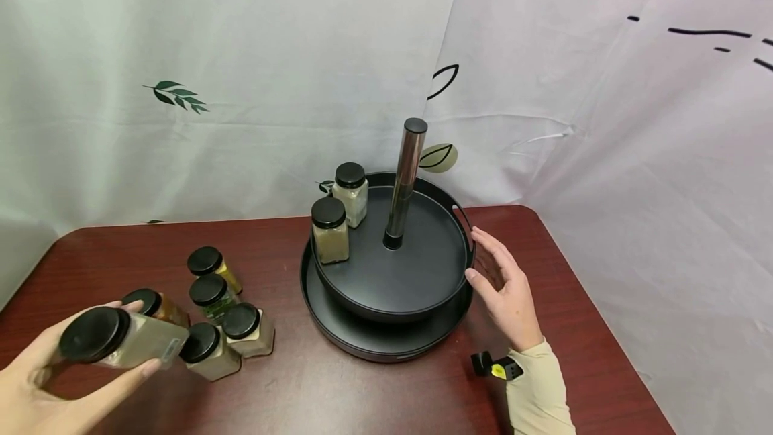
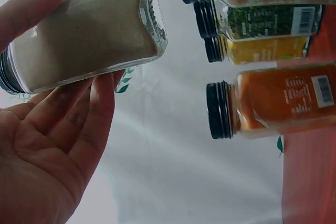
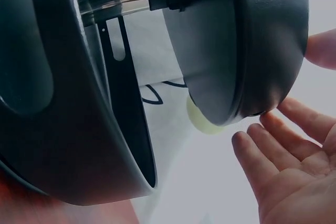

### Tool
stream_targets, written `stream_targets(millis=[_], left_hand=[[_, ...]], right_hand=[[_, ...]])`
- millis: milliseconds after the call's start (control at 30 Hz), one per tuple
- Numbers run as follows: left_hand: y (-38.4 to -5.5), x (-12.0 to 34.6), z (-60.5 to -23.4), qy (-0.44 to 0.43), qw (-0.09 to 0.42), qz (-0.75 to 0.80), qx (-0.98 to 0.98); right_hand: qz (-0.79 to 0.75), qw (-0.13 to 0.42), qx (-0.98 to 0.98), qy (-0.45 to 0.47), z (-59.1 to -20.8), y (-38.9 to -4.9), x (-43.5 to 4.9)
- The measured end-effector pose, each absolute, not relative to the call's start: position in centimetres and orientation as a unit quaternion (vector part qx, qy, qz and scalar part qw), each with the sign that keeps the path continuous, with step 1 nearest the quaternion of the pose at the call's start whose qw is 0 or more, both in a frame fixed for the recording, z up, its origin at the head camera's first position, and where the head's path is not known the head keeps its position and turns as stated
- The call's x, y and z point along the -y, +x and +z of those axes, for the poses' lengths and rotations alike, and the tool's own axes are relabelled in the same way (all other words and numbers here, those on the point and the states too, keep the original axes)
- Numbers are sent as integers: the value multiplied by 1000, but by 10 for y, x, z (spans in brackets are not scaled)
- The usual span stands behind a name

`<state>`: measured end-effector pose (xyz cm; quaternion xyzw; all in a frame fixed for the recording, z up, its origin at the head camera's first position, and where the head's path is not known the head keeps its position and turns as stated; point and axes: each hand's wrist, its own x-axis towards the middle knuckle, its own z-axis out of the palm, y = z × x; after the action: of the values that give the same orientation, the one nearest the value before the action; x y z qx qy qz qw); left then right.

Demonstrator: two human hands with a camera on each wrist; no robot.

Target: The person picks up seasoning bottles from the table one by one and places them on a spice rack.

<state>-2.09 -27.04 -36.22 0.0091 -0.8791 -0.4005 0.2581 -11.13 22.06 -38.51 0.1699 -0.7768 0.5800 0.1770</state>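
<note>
My left hand [image 1: 66, 381] grips a square glass spice jar [image 2: 84, 35] with a black lid, tilted on its side above the table; pale powder fills it. In the head view, my right hand [image 1: 506, 294] touches the right rim of the upper tier of a black two-tier round tray [image 1: 417, 287], near its handle cutout. The right wrist view has the thumb and fingertips against the tier's outer wall, fingers fairly straight. Two lidded jars, one in front [image 1: 331, 244] and one behind [image 1: 356, 203], stand on the upper tier's left side.
Left of the tray, several more spice jars stand on the reddish-brown table [image 1: 290, 395]. Among them are an orange-filled jar [image 2: 283, 100], a green one [image 2: 262, 22] and a yellow one [image 2: 268, 50]. A metal post [image 1: 403, 186] rises from the tray's middle. White curtains [image 1: 272, 52] hang behind.
</note>
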Motion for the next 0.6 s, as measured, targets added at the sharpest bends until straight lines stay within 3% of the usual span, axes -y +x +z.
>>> stream_targets(millis=[333,600], left_hand=[[-24,254,-342,-67,261,-410,871],[-17,230,-325,22,228,-394,890]], right_hand=[[571,174,783,175,-387,-112,-221],[566,173,786,176,-387,-112,-221]])
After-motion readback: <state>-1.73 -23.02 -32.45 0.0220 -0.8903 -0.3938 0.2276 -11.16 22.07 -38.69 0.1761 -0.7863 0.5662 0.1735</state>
